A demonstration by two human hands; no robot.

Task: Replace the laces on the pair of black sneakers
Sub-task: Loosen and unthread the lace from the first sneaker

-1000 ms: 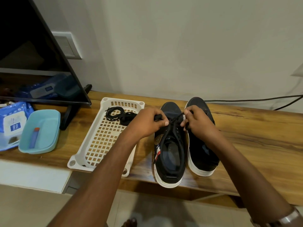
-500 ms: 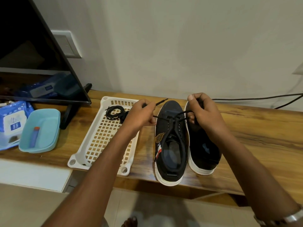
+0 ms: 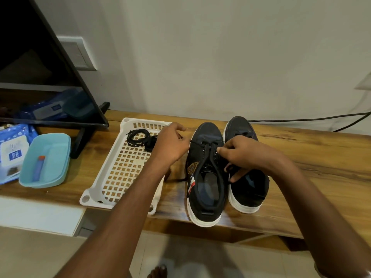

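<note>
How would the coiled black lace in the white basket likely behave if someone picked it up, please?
The coiled lace looks thin and limp, so it would probably droop and uncoil. It likely weighs very little. Its ends might catch in the white basket holes.

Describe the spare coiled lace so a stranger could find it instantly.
On the wooden bench, left of the two black sneakers, lies a white lattice tray. The coiled black lace sits at its far end, beside the left hand; it is loose, unlike the lace threaded through the sneaker.

Teal tub (image 3: 45, 160), wipes pack (image 3: 12, 151), television (image 3: 40, 77).
</note>
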